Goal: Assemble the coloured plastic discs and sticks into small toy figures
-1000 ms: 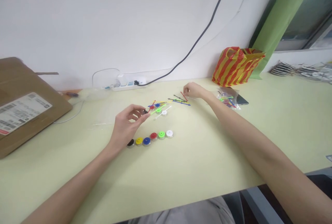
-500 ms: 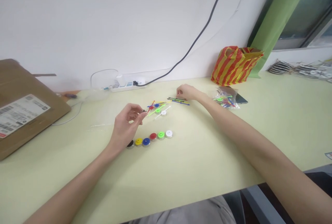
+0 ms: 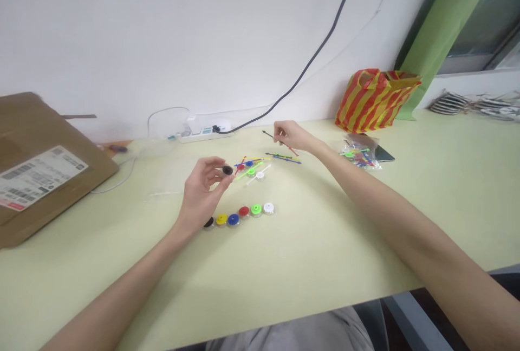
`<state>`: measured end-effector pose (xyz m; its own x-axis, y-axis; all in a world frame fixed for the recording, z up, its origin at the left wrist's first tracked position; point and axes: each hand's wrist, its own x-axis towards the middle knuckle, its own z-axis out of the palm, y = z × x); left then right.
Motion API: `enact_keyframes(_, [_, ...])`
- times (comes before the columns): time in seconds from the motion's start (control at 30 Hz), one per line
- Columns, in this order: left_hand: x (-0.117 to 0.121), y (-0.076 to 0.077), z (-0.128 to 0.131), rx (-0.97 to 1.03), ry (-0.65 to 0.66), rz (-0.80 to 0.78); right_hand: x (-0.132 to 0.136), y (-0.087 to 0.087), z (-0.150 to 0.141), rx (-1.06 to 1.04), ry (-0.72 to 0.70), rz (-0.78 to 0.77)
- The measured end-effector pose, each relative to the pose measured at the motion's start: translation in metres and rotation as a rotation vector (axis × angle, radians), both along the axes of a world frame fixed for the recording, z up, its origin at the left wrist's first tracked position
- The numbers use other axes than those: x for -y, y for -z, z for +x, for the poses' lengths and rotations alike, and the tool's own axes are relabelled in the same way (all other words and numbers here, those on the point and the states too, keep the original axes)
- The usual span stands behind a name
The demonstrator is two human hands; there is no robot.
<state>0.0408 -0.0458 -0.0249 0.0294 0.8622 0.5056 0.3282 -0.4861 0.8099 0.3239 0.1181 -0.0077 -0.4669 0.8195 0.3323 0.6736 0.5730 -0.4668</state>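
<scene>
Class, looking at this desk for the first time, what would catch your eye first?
A red-and-yellow striped bag stands out at the back of the desk. Mid-desk, a row of six coloured discs lies beside the left hand, which holds a black disc. Farther back, the right hand holds a thin stick.

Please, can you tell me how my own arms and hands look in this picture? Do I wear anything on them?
Your left arm and right arm are bare, with no sleeves in view. Your left hand and right hand have no gloves. I can see no watch, bracelet, ring, cable or marking on them.
</scene>
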Motion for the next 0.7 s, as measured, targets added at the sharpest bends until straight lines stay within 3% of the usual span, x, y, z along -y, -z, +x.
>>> enact_keyframes(0.2, [0.005,-0.003,0.002,-0.017,0.007,-0.103,0.033,-0.031,-0.047,-0.231,-0.461,-0.168])
enact_keyframes(0.27, [0.006,-0.004,0.002,-0.017,0.014,-0.106,0.049,-0.04,-0.062,-0.231,-0.54,-0.188])
enact_keyframes(0.47, [0.004,-0.002,0.002,-0.024,0.031,-0.108,0.086,-0.056,-0.085,-0.257,-0.614,-0.103])
enact_keyframes(0.7, [0.008,-0.004,0.006,0.147,0.109,-0.22,0.089,-0.053,-0.091,-0.28,-0.604,-0.081])
